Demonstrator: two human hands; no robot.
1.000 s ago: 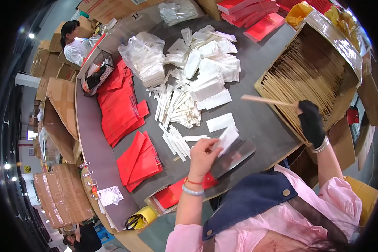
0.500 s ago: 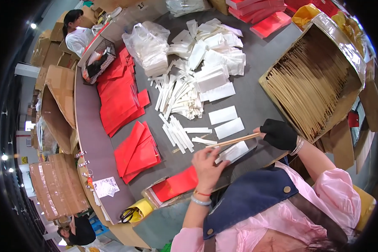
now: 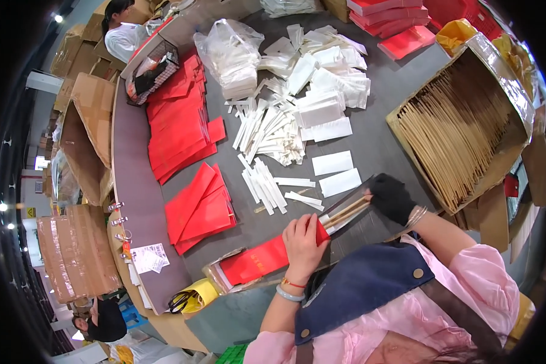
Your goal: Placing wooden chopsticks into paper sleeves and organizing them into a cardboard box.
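My left hand (image 3: 305, 247), bare, is closed over the right end of a long red envelope (image 3: 258, 261) by the table's near edge. Two or so slim brown sticks (image 3: 347, 212) run from that end up to my right hand (image 3: 393, 199). That hand wears a black fingerless glove and pinches the sticks' far ends. Something white and flat, perhaps in a clear sleeve, lies along the sticks; its edges are hard to make out. The envelope's left end rests in a shallow cardboard tray (image 3: 214, 281). Two white paper packets (image 3: 338, 182) lie just beyond the sticks.
At right stands an open cardboard box (image 3: 400, 124) full of brown sticks. White strips (image 3: 267, 136) and white packets (image 3: 330, 109) are heaped mid-table. Red envelopes (image 3: 179, 136) spread along the left. A yellow holder (image 3: 200, 294) with scissors sits at the near left. Other people are in the background.
My left hand has moved from the sticks and white piece onto the red envelope's end. The sticks now meet the envelope, which reaches farther right. My right hand still grips the sticks.
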